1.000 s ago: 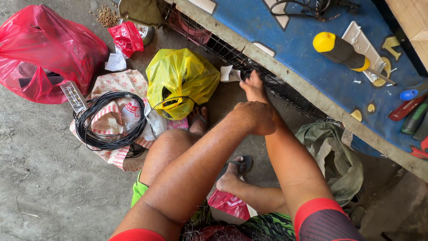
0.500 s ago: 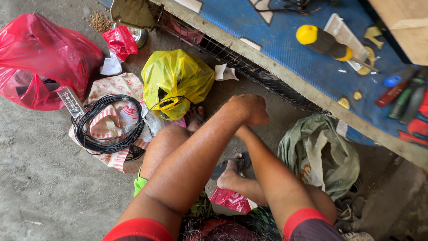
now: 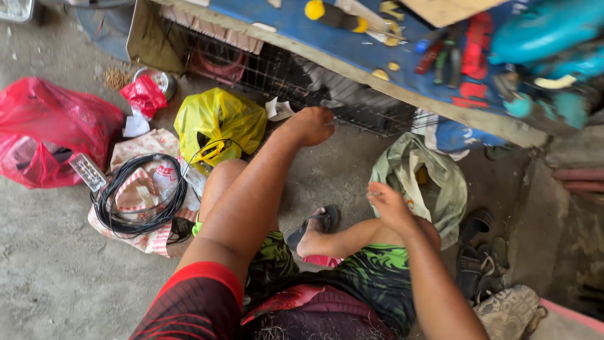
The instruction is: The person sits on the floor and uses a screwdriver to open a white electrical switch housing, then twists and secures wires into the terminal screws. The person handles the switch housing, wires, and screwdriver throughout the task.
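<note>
Wire mesh cage (image 3: pixel 352 104) under the blue workbench (image 3: pixel 377 53) is met by the left hand (image 3: pixel 313 124), curled at the cage's lower front edge; whether anything is pinched cannot be told. The right hand (image 3: pixel 389 204) is held loosely open above the right knee, empty, just beside a crumpled green plastic bag (image 3: pixel 421 179) on the concrete floor (image 3: pixel 50 277).

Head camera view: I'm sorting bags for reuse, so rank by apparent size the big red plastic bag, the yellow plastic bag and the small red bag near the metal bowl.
1. Big red plastic bag, though cut off by the left edge.
2. Yellow plastic bag.
3. Small red bag, clearly smallest.
All three lie at a similar distance on the floor.
</note>
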